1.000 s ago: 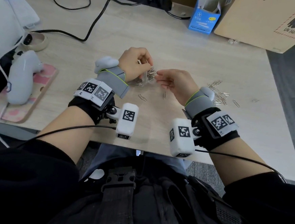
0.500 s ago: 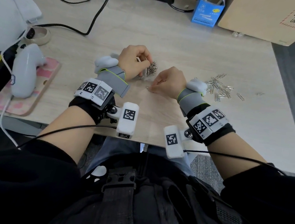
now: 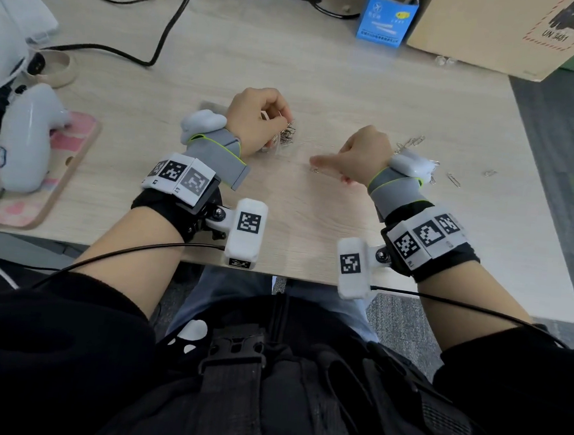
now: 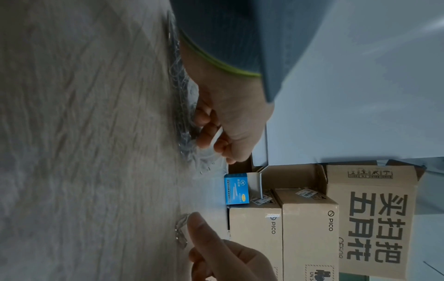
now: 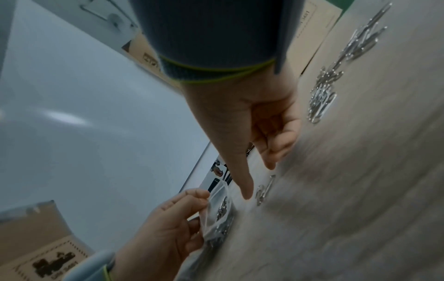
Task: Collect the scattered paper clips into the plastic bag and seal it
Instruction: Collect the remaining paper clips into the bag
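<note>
Fingers of the left hand [image 3: 255, 118] pinch the mouth of the clear plastic bag [image 5: 220, 207], which holds a clump of paper clips and rests on the pale wood-grain desk [image 3: 323, 83]. Cardboard boxes [image 4: 310, 228] line the desk's far edge. Beyond the right hand [image 3: 362, 158] lies the scattered pile of clips [image 5: 336, 79]. Its extended index finger [image 5: 242, 180] touches down just beside two loose paper clips [image 5: 264, 190], other fingers curled, holding nothing. Blur hides whether it touches them.
</note>
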